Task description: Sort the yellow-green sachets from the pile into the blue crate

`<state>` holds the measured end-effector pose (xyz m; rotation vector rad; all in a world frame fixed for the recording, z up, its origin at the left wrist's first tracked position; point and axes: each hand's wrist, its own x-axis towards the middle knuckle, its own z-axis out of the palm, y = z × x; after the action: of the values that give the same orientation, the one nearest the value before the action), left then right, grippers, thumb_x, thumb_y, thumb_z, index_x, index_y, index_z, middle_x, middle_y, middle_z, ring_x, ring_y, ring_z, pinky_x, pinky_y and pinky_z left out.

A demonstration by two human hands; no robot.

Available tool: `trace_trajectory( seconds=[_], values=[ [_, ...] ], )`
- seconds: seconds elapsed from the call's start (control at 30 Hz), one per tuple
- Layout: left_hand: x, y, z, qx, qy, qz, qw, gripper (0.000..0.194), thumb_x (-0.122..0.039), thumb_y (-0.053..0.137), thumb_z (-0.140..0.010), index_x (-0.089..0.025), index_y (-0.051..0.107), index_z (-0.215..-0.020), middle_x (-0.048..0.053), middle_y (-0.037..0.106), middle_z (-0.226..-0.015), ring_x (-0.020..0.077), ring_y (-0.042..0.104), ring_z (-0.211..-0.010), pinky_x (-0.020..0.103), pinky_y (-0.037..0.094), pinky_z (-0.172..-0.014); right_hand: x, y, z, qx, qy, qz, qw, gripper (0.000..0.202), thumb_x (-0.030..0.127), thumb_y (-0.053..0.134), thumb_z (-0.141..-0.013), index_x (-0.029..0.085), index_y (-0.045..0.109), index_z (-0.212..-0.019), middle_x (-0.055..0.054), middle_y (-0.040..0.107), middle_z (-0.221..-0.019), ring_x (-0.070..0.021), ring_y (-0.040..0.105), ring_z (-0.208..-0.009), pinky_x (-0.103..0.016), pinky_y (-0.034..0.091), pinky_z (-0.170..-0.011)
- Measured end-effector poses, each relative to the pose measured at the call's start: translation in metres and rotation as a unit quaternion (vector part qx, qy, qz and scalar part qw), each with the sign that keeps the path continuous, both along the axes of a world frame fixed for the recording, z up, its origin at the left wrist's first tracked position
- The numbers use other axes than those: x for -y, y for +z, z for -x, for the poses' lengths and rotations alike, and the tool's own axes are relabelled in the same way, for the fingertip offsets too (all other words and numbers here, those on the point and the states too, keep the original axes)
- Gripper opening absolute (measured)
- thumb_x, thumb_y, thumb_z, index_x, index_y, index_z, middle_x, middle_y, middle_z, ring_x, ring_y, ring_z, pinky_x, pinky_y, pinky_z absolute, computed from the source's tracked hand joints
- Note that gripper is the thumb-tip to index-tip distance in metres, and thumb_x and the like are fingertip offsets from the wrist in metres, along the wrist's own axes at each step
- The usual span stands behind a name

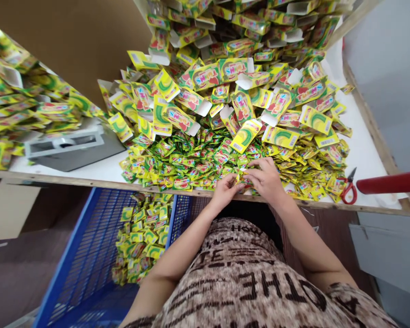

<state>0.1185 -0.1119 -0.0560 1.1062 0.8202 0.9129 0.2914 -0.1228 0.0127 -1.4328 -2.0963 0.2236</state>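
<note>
My left hand (227, 187) is closed in a pinch at the table's front edge, with a small yellow and white piece of packaging (238, 176) at its fingertips. Close beside it, my right hand (267, 180) also pinches at that piece, thumb and fingers bent; its exact form is too small to make out. Just beyond both hands lies a heap of small green sachets (191, 157), with yellow sachets (307, 171) to the right. Behind them, yellow and green printed cartons (205, 77) are piled up, several with open white flaps. One carton (246, 135) rests on the sachets near my right hand.
Red-handled scissors (349, 191) lie at the right, near a red bar (389, 182). A blue crate (71, 255) holding filled cartons (140, 237) stands below the table at left. A grey tray-like stand (71, 148) and brown cardboard (71, 41) are on the left.
</note>
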Motion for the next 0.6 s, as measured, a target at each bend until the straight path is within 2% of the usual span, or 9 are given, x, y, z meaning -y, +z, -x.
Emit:
trace_trajectory(
  seconds=[0.07,0.13,0.23,0.33,0.43,0.6],
  values=[
    [-0.001,0.000,0.001,0.006,-0.011,0.008,1.000,0.029,-0.037,0.077,-0.073,-0.017,0.062,-0.088,-0.002,0.060,-0.077,0.0119,0.054,-0.073,0.024,0.043,-0.071,0.002,-0.002,-0.002,-0.004,0.026,0.016,1.000,0.018,0.026,0.059,-0.091,0.022,0.072,-0.103,-0.009,0.062,-0.102,-0.0240,0.052,-0.098,-0.040,0.047,-0.085],
    [-0.002,-0.001,0.002,0.010,-0.028,0.008,1.000,0.029,-0.038,0.075,-0.075,-0.017,0.062,-0.090,-0.001,0.062,-0.080,0.0130,0.055,-0.075,0.025,0.043,-0.073,0.003,-0.005,-0.001,-0.006,0.042,0.030,0.999,0.020,0.023,0.055,-0.092,0.022,0.072,-0.103,-0.009,0.062,-0.094,-0.0226,0.053,-0.091,-0.038,0.048,-0.079],
    [-0.003,-0.002,0.003,-0.019,-0.036,-0.023,0.999,0.029,-0.040,0.073,-0.077,-0.017,0.064,-0.093,0.000,0.063,-0.082,0.0147,0.055,-0.077,0.026,0.044,-0.074,0.001,-0.011,0.002,-0.020,0.011,0.017,1.000,0.022,0.020,0.053,-0.092,0.024,0.074,-0.094,-0.008,0.062,-0.087,-0.0228,0.052,-0.089,-0.039,0.047,-0.079],
    [-0.004,-0.002,0.003,-0.050,-0.028,-0.046,0.997,0.028,-0.042,0.071,-0.079,-0.018,0.064,-0.093,0.000,0.062,-0.080,0.0150,0.054,-0.074,0.026,0.044,-0.072,0.000,-0.009,0.002,-0.018,0.003,0.019,1.000,0.020,0.022,0.057,-0.091,0.028,0.075,-0.098,-0.008,0.064,-0.104,-0.0258,0.050,-0.105,-0.045,0.044,-0.091],
    [-0.004,-0.004,0.003,-0.070,-0.033,-0.055,0.996,0.028,-0.043,0.069,-0.079,-0.018,0.065,-0.092,-0.001,0.060,-0.077,0.0147,0.052,-0.071,0.026,0.042,-0.069,0.001,-0.001,0.000,0.020,0.037,0.056,0.998,0.020,0.029,0.061,-0.089,0.032,0.074,-0.105,-0.007,0.061,-0.124,-0.0302,0.042,-0.122,-0.052,0.039,-0.098],
    [-0.004,-0.005,0.004,-0.063,-0.038,-0.073,0.995,0.028,-0.040,0.069,-0.079,-0.018,0.067,-0.095,0.000,0.063,-0.082,0.0152,0.054,-0.077,0.026,0.043,-0.073,0.004,0.003,0.008,0.095,0.070,0.117,0.986,0.016,0.039,0.070,-0.083,0.025,0.077,-0.085,-0.010,0.061,-0.126,-0.0349,0.039,-0.129,-0.055,0.039,-0.097]
  ],
)
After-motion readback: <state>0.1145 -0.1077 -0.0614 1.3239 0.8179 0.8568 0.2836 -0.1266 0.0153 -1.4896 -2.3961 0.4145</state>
